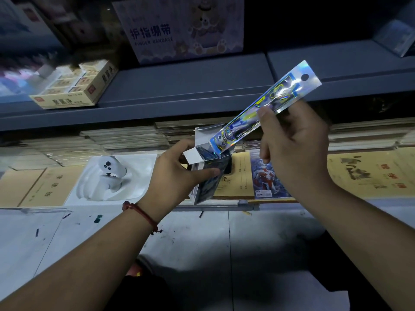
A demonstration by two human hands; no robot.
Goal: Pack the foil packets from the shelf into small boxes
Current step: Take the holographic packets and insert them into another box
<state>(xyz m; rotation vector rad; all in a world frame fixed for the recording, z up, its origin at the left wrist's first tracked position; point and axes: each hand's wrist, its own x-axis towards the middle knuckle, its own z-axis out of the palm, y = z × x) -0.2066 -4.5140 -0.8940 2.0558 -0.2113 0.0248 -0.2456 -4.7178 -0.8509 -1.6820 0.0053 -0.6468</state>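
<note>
Trouble is most likely at the mouth of the small box. The foil packet is long and comes in on a slant, its lower end just at the open top, where dark packets appear to sit inside. If that end lands on their edges or on the raised white flap, the thin foil could buckle or crease instead of sliding down. The right hand has its grip pinched on the packet's upper half, thumb on the face, so the free lower part is unsupported and may bend if pushed hard. The left hand has its grip wrapped round the box, fingers curled across the front, and holds it tilted in the air in front of the shelving. Too hard a squeeze could narrow the opening, and a loose hold could let the box twist under the push.

Around them, the grey shelf carries a finger-bandage carton and an open tan display box. On the ledge below lie tan notebooks, a white controller in a moulded tray and a picture card, with stacks of flat goods behind. None of these lies between packet and box; only the flap and the box's contents crowd the way. A red cord circles the left wrist.
</note>
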